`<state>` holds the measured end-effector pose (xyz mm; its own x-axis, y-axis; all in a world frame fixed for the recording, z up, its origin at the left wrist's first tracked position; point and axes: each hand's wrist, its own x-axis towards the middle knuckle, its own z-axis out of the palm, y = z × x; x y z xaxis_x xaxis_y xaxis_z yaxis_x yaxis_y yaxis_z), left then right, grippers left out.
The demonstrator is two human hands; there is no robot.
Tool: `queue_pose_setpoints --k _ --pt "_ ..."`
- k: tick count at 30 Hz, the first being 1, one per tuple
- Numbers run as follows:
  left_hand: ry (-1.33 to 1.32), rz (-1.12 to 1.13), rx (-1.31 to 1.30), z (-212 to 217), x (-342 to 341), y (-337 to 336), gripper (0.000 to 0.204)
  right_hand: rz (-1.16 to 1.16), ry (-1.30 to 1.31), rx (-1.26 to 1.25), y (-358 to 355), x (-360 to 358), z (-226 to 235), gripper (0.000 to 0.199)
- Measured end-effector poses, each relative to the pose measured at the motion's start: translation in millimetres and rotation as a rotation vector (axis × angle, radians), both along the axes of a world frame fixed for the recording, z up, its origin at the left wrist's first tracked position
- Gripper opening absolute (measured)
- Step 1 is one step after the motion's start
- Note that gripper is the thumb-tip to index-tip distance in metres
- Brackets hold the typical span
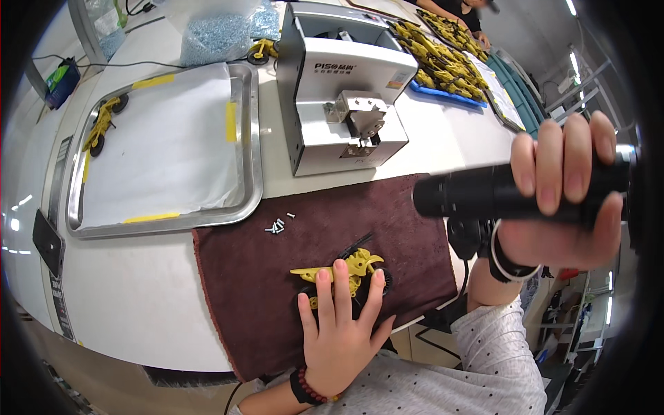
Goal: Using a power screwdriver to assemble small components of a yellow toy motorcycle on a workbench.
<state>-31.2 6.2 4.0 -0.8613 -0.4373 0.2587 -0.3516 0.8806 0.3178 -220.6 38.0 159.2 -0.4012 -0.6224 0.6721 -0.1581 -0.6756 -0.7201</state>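
At the far left edge a green box (58, 77) is seen on the bench, with a cable running from it. Next comes a metal tray (250, 149) lined with white paper taped down in yellow; one yellow toy (102, 124) with black wheels is laid near its upper left corner. Bags of blue pellets (216, 34) are stacked beyond the tray, with another yellow piece just beside them. Below the tray a brown cloth (256, 277) is spread over the white table (131, 297), and a few small screws (277, 225) are scattered at its upper edge.

On the cloth a yellow toy motorbike (346, 266) is pinned flat by the left hand (340, 332) — fingers are spread open and pressed down on it, nothing being gripped. A red bead bracelet is worn at that wrist.

Behind the cloth a grey screw feeder (339, 97) is set on the table. To its right, trays of more yellow parts (443, 59) are laid out, and another person's arm is seen at the top.

At the right a black electric screwdriver (484, 194) is held level above the cloth's right end — the right hand (567, 200) is closed around its barrel, well apart from the motorbike.
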Motion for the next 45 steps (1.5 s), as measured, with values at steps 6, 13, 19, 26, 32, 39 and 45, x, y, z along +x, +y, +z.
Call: queue_pose_setpoints --k 6,13,19,26,32,39,45 --pt "-0.05 -0.013 -0.011 -1 0 0 0.061 0.0 0.115 -0.049 -27 -34 0 0.02" --pt "-0.062 -0.024 0.009 2 1 0 0.061 -0.179 0.053 -0.04 -48 -36 -7 0.017" --pt "-0.063 -0.021 0.02 0 1 0 0.061 -0.212 0.032 -0.023 -53 -37 -11 0.015" --pt "-0.07 -0.024 0.008 0 1 1 0.06 -0.232 0.051 -0.022 -53 -37 -7 0.015" --pt "-0.072 -0.024 0.003 0 1 1 0.06 -0.206 0.04 -0.008 -55 -40 -10 0.015" --pt "-0.063 -0.024 0.001 0 1 1 0.059 -0.23 0.032 -0.011 -57 -36 -10 0.016" --pt "-0.068 -0.02 -0.003 0 1 1 0.059 -0.254 0.039 -0.019 -56 -35 -9 0.017"
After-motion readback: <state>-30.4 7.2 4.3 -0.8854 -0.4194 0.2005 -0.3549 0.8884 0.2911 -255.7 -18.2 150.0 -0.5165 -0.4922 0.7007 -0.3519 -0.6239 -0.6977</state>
